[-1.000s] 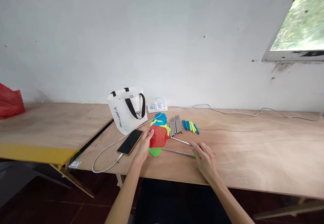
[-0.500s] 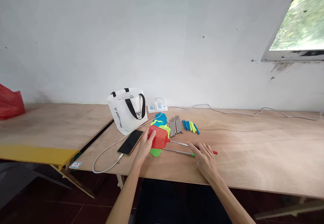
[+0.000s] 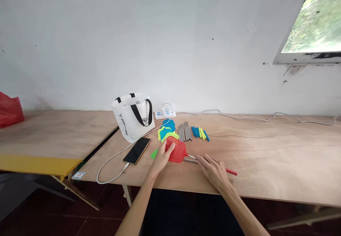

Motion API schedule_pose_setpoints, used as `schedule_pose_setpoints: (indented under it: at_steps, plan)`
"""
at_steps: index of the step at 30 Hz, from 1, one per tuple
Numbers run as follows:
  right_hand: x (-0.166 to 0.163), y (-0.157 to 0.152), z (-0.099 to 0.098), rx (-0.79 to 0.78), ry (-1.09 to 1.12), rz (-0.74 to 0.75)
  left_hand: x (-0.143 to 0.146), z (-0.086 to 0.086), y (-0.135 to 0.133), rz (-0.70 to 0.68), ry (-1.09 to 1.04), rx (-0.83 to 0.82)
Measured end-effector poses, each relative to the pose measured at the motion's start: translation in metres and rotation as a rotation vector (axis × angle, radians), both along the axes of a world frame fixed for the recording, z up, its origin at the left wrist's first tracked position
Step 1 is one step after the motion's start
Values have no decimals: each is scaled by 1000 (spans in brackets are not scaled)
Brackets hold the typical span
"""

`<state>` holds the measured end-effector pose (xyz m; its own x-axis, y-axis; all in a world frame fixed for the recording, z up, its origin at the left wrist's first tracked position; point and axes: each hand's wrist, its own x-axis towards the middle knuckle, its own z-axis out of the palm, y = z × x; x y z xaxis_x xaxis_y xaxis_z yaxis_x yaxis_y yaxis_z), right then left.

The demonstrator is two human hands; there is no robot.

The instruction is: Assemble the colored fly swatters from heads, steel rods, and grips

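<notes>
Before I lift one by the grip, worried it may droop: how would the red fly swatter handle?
Probably light: the red fly swatter is a thin mesh head on a slim metal rod. The mesh likely flexes where the left hand holds it, while the rod looks stiff. Rolling seems unlikely: the wide flat head would stop it.

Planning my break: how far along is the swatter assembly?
A green swatter looks finished by the left hand. Both hands are on the red swatter, the right hand at its rod. Loose heads, rods and grips are left.
</notes>
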<state>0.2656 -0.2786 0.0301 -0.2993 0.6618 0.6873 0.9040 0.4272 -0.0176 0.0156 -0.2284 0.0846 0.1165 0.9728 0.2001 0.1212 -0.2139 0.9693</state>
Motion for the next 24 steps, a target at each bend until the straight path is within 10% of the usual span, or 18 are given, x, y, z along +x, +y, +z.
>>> schedule_pose_setpoints:
  at_steps: [24]
  plan:
    - [-4,6,-1,-61,82,30,7,-14,4,-107,-39,46]
